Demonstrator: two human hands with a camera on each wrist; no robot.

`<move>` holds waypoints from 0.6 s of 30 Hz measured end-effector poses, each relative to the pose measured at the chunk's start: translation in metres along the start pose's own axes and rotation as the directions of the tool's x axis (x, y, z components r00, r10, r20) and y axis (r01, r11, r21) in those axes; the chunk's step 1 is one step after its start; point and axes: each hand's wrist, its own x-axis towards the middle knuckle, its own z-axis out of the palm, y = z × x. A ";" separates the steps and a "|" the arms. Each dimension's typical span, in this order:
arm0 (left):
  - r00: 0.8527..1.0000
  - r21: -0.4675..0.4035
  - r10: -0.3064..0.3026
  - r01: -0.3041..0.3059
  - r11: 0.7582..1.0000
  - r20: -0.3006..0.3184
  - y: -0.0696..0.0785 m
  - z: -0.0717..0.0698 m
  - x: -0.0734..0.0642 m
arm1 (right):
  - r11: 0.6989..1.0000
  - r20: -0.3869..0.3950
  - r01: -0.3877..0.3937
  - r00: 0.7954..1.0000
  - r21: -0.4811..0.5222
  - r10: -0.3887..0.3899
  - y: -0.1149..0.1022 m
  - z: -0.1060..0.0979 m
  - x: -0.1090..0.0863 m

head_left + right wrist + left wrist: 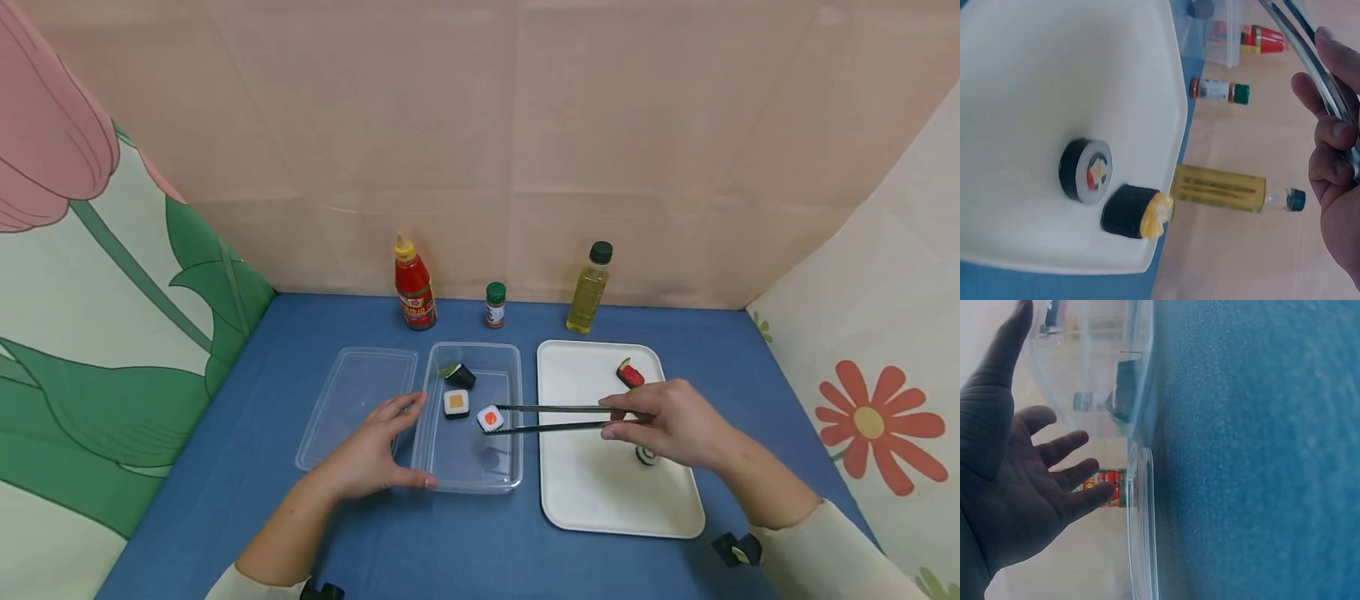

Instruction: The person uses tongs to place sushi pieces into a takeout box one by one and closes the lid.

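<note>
My right hand [667, 421] grips long metal tongs [555, 408]. Between their tips is a white sushi piece [491, 418] with an orange centre, over the clear plastic container [480, 475]. Inside that container sit a black-wrapped piece with green [461, 377] and a white piece with a yellow square [456, 404]. Fingers spread, my left hand [375, 450] stands at the container's left side, fingertips right at its rim. Under my right hand lies the white tray [585, 492], bearing a red-topped piece [631, 373], a round roll [1086, 170] and a yellow-topped piece [1135, 211].
The clear lid [352, 400] lies left of the container, partly behind my left hand. Along the back stand a red sauce bottle [415, 292], a small green-capped jar [496, 305] and an oil bottle [588, 292]. Blue cloth [450, 550] covers the table.
</note>
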 end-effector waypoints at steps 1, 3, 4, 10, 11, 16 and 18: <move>1.000 0.001 -0.002 0.002 1.000 0.000 0.000 0.000 0.000 | 1.000 0.002 0.002 1.000 0.006 -0.002 0.000 0.002 0.002; 1.000 0.004 -0.005 0.005 1.000 0.001 0.000 0.000 0.000 | 1.000 0.013 -0.005 1.000 0.015 0.004 0.000 0.005 0.005; 1.000 0.007 -0.002 0.002 1.000 0.001 0.000 0.000 0.000 | 1.000 0.020 -0.011 1.000 0.019 0.011 0.000 0.007 0.006; 1.000 0.000 0.004 -0.004 1.000 0.002 -0.001 0.000 0.000 | 0.998 0.070 -0.042 0.997 0.038 0.040 -0.001 0.017 0.015; 1.000 -0.005 0.001 -0.001 1.000 0.003 -0.001 0.000 0.000 | 0.999 0.075 -0.038 0.997 0.037 0.036 -0.001 0.018 0.017; 1.000 -0.006 0.004 -0.004 1.000 0.005 -0.001 -0.001 0.001 | 1.000 0.085 0.000 0.996 0.017 -0.001 0.000 0.025 0.025; 1.000 -0.008 0.003 -0.003 1.000 0.006 -0.002 -0.001 0.001 | 1.000 0.096 0.006 0.995 0.005 -0.006 0.000 0.026 0.029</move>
